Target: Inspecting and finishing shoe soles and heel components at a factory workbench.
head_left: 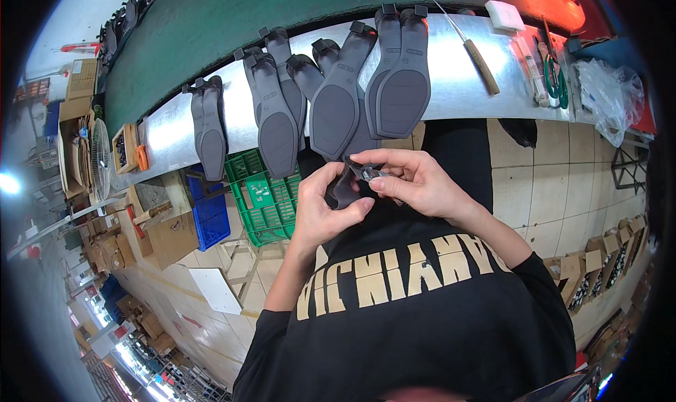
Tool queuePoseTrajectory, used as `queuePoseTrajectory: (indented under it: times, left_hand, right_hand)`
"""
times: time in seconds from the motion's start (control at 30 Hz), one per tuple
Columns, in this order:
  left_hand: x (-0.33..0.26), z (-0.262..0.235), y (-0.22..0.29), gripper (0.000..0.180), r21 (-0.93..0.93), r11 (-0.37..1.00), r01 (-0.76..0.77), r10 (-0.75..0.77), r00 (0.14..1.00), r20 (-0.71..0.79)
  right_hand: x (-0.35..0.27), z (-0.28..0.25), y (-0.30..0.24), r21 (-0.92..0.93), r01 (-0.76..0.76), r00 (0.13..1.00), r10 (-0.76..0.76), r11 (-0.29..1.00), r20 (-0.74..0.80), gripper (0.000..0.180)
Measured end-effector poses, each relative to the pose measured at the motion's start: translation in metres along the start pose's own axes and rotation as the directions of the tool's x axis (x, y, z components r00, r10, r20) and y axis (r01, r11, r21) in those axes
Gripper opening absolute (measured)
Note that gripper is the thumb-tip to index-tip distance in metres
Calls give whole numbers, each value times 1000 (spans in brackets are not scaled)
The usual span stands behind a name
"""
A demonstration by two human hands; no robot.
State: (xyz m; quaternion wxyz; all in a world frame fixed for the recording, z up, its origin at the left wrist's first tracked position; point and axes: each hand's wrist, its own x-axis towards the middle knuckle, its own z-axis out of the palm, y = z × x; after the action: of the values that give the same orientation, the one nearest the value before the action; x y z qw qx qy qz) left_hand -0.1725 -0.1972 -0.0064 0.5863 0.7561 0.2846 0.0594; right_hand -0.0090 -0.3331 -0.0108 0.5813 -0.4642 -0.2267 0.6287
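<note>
My left hand (318,206) curls around a dark, curved shoe piece (343,191) in front of my body, its thumb pressed toward the fingers. On the far end of that piece my right hand (417,184) pinches with thumb and fingertips, where a small shiny bit shows; its exact kind is too small to tell. Beyond my hands, several dark grey heeled shoes lie sole up on the metal bench edge, toes toward me. The nearest are a wide sole (335,117) and a pair of soles (404,92). More shoes (277,141) lie to the left.
A green conveyor belt (232,22) runs behind the metal ledge (454,74). On the ledge are a wooden-handled awl (482,67), a white block (504,15), green-handled scissors (556,85) and a plastic bag (610,96). A green crate (264,205) and blue crate (209,212) stand below.
</note>
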Motion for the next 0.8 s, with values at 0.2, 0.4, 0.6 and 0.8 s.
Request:
queuePoseTrajectory:
  times: [0.2, 0.4, 0.6, 0.8]
  left_hand:
    - [-2, -1, 0, 38, -36, 999, 17, -17, 1000, -8]
    - [-4, -1, -4, 38, -96, 994, 46, -46, 999, 3]
    - [-5, -1, -7, 37, -166, 984, 63, -63, 998, 6]
    - [-2, 0, -6, 34, -217, 974, 69, -71, 997, 0]
  right_hand:
    - [1, 1, 1, -7, -5, 1000, 5, 1000, 7, 40]
    - [1, 0, 2, 48, -42, 999, 41, 998, 18, 40]
    - [3, -1, 3, -27, -73, 997, 73, 997, 17, 40]
    - [4, 8, 15, -65, 132, 990, -135, 989, -49, 40]
